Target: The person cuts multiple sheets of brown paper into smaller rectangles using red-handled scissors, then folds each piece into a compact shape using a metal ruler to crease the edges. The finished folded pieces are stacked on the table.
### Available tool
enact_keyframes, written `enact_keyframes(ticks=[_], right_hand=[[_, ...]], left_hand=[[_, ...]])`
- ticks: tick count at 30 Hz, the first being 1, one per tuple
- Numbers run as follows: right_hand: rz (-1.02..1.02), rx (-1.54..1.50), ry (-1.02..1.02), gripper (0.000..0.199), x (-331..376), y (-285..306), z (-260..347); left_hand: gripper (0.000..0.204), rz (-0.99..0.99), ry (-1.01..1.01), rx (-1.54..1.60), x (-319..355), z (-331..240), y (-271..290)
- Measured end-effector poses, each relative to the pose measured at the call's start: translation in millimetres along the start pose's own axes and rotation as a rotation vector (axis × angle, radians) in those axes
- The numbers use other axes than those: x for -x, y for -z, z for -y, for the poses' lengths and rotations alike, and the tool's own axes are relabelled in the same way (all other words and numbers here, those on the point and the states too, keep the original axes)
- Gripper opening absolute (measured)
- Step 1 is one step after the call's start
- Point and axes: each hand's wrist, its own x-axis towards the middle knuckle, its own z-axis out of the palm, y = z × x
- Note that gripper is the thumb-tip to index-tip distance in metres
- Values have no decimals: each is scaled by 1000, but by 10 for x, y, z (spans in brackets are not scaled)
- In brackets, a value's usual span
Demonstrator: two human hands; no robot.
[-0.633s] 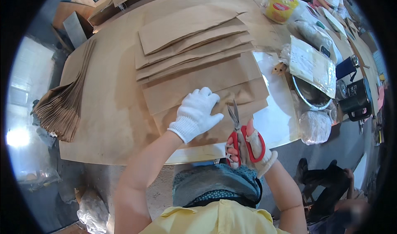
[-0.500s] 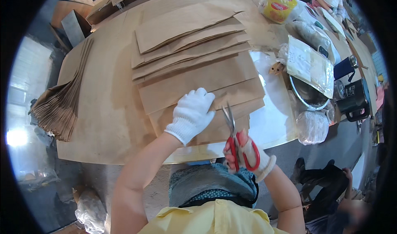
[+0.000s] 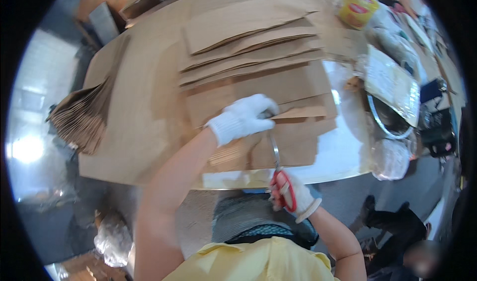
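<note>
My left hand (image 3: 246,116), in a white knit glove, lies on a staggered stack of brown kraft paper (image 3: 278,84). Its thumb and fingers close on the edge of a paper flap (image 3: 300,113), which stands slightly raised. My right hand (image 3: 298,195), in a glove that leaves some fingertips bare, grips red-handled scissors (image 3: 283,189). The blades point away from me and look nearly together, their tips just below my left thumb. Whether they touch the paper I cannot tell. Motion blurs the picture a little.
A fanned bundle of folded brown paper (image 3: 82,114) lies on the table's left side. At right stand a yellow plastic bag (image 3: 357,7), a basin (image 3: 385,122) with a plastic-wrapped packet (image 3: 392,84) over it, and a dark mug (image 3: 437,132). A person in dark trousers (image 3: 397,231) sits at lower right.
My left hand has gone from resting on the stack to pinching a flap and lifting its edge. The scissors' blades have come closer together. The whole view has shifted.
</note>
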Motion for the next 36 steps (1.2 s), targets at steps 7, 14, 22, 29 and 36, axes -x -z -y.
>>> enact_keyframes(ticks=[7,14,22,29,36], right_hand=[[173,266,-67,49,-347,-983,-45],[136,159,-197,60,23,-615,218],[22,-403,-129,93,305,-21,592],[93,-169,-75,84,298,131,705],[-265,20,74,64,321,803,703]], left_hand=[[36,132,99,-11,23,-182,209],[18,-368,-2,-304,-147,-59,363],[14,-309,-193,-651,36,-173,-50],[30,-207,99,-519,186,-433,-328],[27,-242,11,-401,183,-270,-263]])
